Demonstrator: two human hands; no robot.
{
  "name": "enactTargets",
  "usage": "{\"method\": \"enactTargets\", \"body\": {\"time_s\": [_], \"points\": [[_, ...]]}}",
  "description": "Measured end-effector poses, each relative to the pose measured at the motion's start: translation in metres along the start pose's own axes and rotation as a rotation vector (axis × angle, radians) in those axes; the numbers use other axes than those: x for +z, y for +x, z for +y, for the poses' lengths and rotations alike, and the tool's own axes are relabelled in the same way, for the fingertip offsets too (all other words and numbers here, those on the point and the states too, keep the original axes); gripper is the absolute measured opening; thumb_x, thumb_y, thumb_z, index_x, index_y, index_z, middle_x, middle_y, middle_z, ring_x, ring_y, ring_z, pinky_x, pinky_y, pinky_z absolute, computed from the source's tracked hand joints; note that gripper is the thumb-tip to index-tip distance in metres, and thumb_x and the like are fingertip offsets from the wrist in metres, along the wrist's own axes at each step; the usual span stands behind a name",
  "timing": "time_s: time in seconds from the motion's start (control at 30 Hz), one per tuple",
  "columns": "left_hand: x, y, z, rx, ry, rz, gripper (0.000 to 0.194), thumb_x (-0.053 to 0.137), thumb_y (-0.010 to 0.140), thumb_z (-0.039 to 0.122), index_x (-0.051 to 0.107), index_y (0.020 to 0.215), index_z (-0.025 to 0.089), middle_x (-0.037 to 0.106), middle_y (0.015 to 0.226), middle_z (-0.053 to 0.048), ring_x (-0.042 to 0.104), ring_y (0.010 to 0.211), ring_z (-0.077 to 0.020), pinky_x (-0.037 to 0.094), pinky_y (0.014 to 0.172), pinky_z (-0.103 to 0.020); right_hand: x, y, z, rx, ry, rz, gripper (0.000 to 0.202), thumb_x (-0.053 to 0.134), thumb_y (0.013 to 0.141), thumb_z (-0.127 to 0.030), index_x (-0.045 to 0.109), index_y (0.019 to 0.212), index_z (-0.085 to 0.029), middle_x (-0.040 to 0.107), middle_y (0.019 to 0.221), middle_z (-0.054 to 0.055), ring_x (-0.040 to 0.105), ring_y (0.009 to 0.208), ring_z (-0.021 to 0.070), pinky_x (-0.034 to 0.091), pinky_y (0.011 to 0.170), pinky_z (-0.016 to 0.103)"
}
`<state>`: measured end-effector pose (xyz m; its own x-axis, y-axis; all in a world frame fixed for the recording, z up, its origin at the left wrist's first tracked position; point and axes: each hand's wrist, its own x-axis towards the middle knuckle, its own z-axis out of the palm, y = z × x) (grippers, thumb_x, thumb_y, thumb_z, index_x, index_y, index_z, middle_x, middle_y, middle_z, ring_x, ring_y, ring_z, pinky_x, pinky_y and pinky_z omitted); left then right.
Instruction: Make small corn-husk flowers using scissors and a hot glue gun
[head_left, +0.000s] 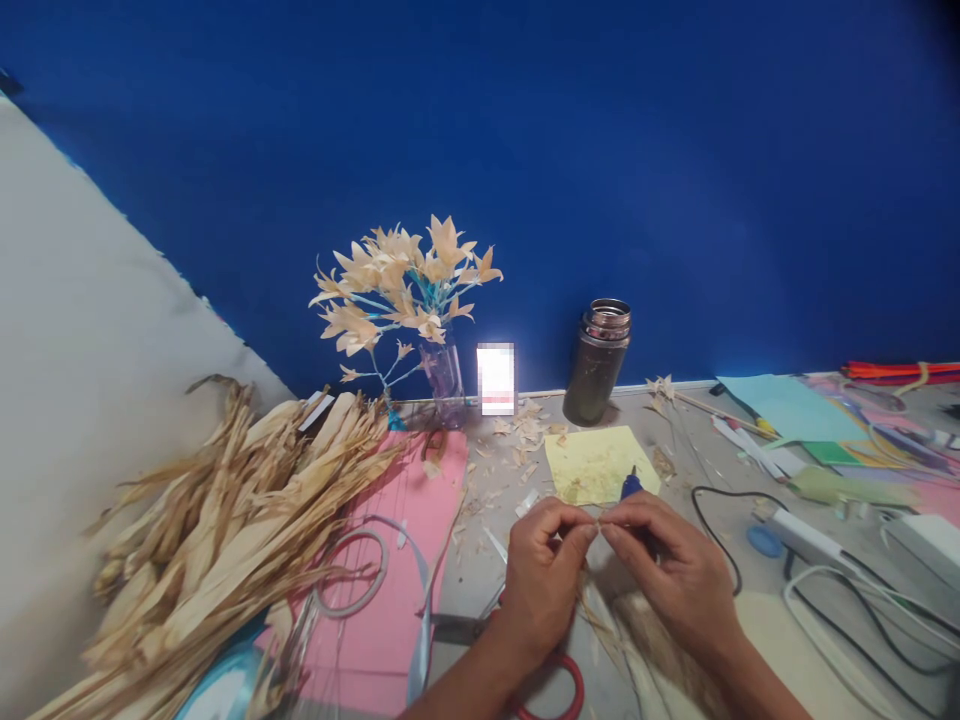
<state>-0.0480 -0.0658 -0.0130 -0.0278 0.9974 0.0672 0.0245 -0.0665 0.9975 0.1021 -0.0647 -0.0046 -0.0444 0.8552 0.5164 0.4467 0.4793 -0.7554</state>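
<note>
My left hand and my right hand meet at the fingertips over the table, each pinched on a tiny piece of pale material that is mostly hidden between them. Pale husk strips hang or lie just below the hands. Scissors with a red handle lie partly under my left wrist. A blue pointed tool shows just beyond my right fingers, at the edge of a yellow sheet dotted with scraps.
Dried corn husks are heaped at left beside pink paper and a tape ring. Behind stand a vase of husk flowers and an uncapped bottle. Cables, a power strip and coloured paper lie right.
</note>
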Motion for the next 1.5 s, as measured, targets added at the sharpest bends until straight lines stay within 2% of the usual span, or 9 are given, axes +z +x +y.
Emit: {"method": "enactTargets", "body": {"time_s": [0.1, 0.2, 0.27, 0.53, 0.77, 0.93, 1.13, 1.23, 1.5], "points": [[0.001, 0.001, -0.001, -0.044, -0.058, 0.016, 0.015, 0.069, 0.079, 0.030, 0.071, 0.071, 0.017, 0.061, 0.065, -0.002, 0.051, 0.052, -0.0113, 0.039, 0.048, -0.021, 0.002, -0.001, 0.001, 0.047, 0.013, 0.032, 0.010, 0.066, 0.086, -0.032, 0.073, 0.086, -0.025, 0.069, 0.073, 0.003, 0.061, 0.056, 0.0174, 0.050, 0.050, 0.028], [0.002, 0.003, 0.001, -0.194, -0.173, 0.034, 0.019, 0.069, 0.077, 0.035, 0.066, 0.070, 0.017, 0.052, 0.051, 0.003, 0.043, 0.040, -0.0091, 0.034, 0.041, -0.020, 0.004, -0.004, 0.004, 0.145, 0.072, 0.081, 0.022, 0.071, 0.081, -0.034, 0.071, 0.101, -0.024, 0.069, 0.071, 0.001, 0.062, 0.055, 0.0166, 0.052, 0.051, 0.026], [0.001, 0.004, 0.004, -0.218, -0.201, 0.062, 0.023, 0.071, 0.074, 0.037, 0.064, 0.067, 0.017, 0.050, 0.048, 0.004, 0.043, 0.040, -0.0085, 0.033, 0.041, -0.020, 0.005, -0.006, 0.006, 0.200, 0.132, 0.087, 0.026, 0.072, 0.081, -0.035, 0.069, 0.103, -0.022, 0.068, 0.070, 0.001, 0.063, 0.057, 0.0170, 0.053, 0.052, 0.025], [-0.001, 0.005, 0.009, -0.183, -0.221, 0.046, 0.026, 0.074, 0.071, 0.040, 0.066, 0.061, 0.017, 0.051, 0.048, 0.002, 0.045, 0.043, -0.0089, 0.035, 0.044, -0.020, 0.000, -0.009, 0.012, 0.285, 0.255, 0.019, 0.024, 0.065, 0.086, -0.044, 0.069, 0.090, -0.021, 0.068, 0.076, 0.004, 0.063, 0.066, 0.0189, 0.050, 0.057, 0.026], [0.000, 0.005, 0.007, -0.120, -0.185, 0.040, 0.018, 0.078, 0.068, 0.031, 0.070, 0.059, 0.017, 0.058, 0.058, 0.000, 0.048, 0.046, -0.0080, 0.037, 0.047, -0.021, -0.002, -0.003, 0.004, 0.274, 0.259, -0.085, 0.030, 0.061, 0.087, -0.046, 0.064, 0.072, -0.020, 0.056, 0.063, 0.000, 0.049, 0.056, 0.0149, 0.040, 0.052, 0.025], [0.003, 0.005, 0.001, -0.243, -0.352, 0.037, 0.023, 0.084, 0.062, 0.034, 0.071, 0.063, 0.015, 0.059, 0.055, 0.002, 0.046, 0.042, -0.0063, 0.035, 0.043, -0.019, 0.002, -0.002, -0.003, 0.344, 0.284, -0.091, 0.031, 0.061, 0.086, -0.044, 0.060, 0.067, -0.020, 0.054, 0.061, -0.001, 0.049, 0.058, 0.0155, 0.040, 0.054, 0.025], [0.009, 0.003, -0.014, -0.379, -0.633, -0.031, 0.034, 0.088, 0.058, 0.040, 0.069, 0.071, 0.015, 0.052, 0.041, 0.006, 0.038, 0.033, -0.0050, 0.027, 0.035, -0.016, 0.004, -0.003, -0.005, 0.463, 0.414, -0.088, 0.035, 0.063, 0.084, -0.049, 0.057, 0.065, -0.020, 0.051, 0.059, -0.002, 0.045, 0.056, 0.0138, 0.037, 0.053, 0.025], [0.010, 0.002, -0.015, -0.429, -0.733, -0.036, 0.034, 0.090, 0.056, 0.037, 0.067, 0.072, 0.016, 0.053, 0.041, 0.006, 0.037, 0.032, -0.0050, 0.026, 0.033, -0.016, 0.005, -0.003, -0.002, 0.507, 0.457, -0.100, 0.038, 0.065, 0.083, -0.051, 0.056, 0.063, -0.020, 0.049, 0.057, -0.003, 0.042, 0.055, 0.0127, 0.034, 0.053, 0.025], [0.012, 0.002, -0.012, -0.466, -0.777, 0.007, 0.039, 0.092, 0.052, 0.036, 0.067, 0.075, 0.016, 0.049, 0.036, 0.007, 0.035, 0.032, -0.0051, 0.024, 0.034, -0.015, 0.013, -0.005, 0.002, 0.641, 0.599, -0.106, 0.041, 0.070, 0.080, -0.052, 0.053, 0.062, -0.019, 0.047, 0.057, -0.004, 0.036, 0.053, 0.0101, 0.029, 0.050, 0.023]]}}
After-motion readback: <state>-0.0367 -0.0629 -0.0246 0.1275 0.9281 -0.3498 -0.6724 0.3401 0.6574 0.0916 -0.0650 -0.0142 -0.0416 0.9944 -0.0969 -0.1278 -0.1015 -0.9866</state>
